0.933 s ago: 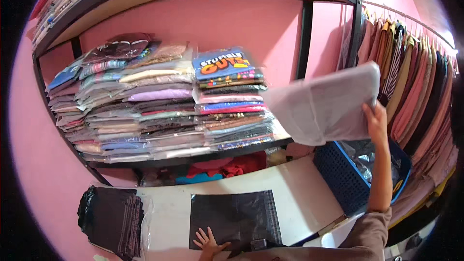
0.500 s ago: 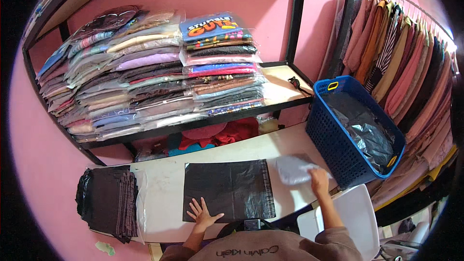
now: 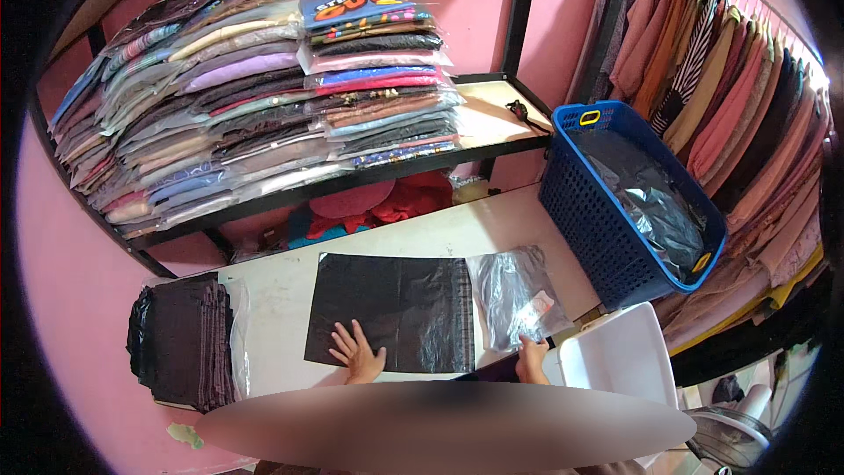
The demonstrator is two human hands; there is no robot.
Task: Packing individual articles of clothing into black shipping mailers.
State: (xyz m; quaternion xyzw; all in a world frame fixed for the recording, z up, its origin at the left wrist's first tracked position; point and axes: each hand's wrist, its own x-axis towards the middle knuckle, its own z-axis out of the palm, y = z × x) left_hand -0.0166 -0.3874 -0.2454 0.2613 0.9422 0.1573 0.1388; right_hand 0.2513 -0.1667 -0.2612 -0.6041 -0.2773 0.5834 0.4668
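Observation:
A black plastic mailing bag (image 3: 387, 312) lies flat on the white table, its creased end to the right. My left hand (image 3: 358, 356) rests palm down on its near left part, fingers spread, holding nothing. Just right of the bag, a clear plastic package (image 3: 510, 295) with something greyish inside and a small pale label lies flat, its left edge meeting the bag. My right hand (image 3: 532, 361) has its fingers closed at the package's near edge, by the table front. A blurred patch covers my forearms.
A stack of black bags (image 3: 180, 339) lies at the table's left end. The blue basket (image 3: 589, 220) at the right holds black plastic. Behind, packed clothes (image 3: 255, 114) pile on a black-framed shelf (image 3: 352, 180). A white bin (image 3: 620, 352) stands near right; hanging clothes (image 3: 703, 79) fill the far right.
My right hand has come nearer to me and left, and the blurred, moving clear package now lies flat beside the black bag. My left hand stays on the bag. The view has shifted.

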